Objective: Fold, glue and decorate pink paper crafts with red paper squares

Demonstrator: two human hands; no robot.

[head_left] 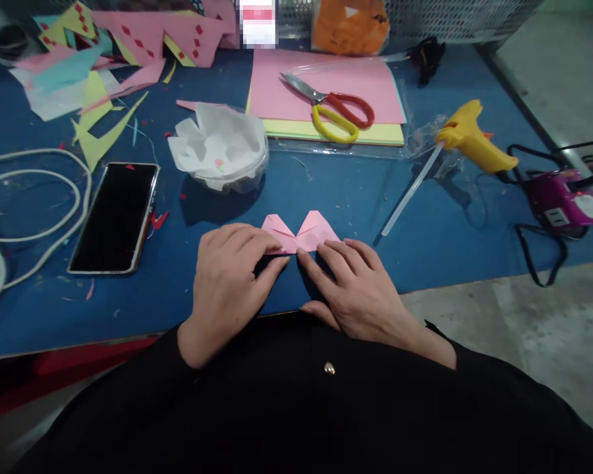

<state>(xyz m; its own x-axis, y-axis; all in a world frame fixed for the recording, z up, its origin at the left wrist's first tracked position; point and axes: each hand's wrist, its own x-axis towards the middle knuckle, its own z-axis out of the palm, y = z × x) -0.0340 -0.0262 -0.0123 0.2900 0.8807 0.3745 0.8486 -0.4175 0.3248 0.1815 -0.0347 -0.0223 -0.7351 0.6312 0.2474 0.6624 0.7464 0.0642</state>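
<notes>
A folded piece of pink paper (319, 232) lies on the blue table in front of me, with two pointed flaps standing up from a notch in its middle. My left hand (234, 270) grips its left end, fingertips on the paper and thumb close to the lower edge. On the right side, my right hand (360, 283) rests with fingers stretched over the lower edge, pressing it down, and the thumb apart on the table's front edge. Part of the paper is hidden under the fingers.
A white paper-lined bowl (222, 148), a phone (116, 217) and a white cable (39, 155) are leftward. Scissors (326, 105) lie on coloured paper sheets (277, 79). Rightward are a yellow glue gun (474, 141) and a purple power block (558, 201). Paper scraps (99, 141) lie at back left.
</notes>
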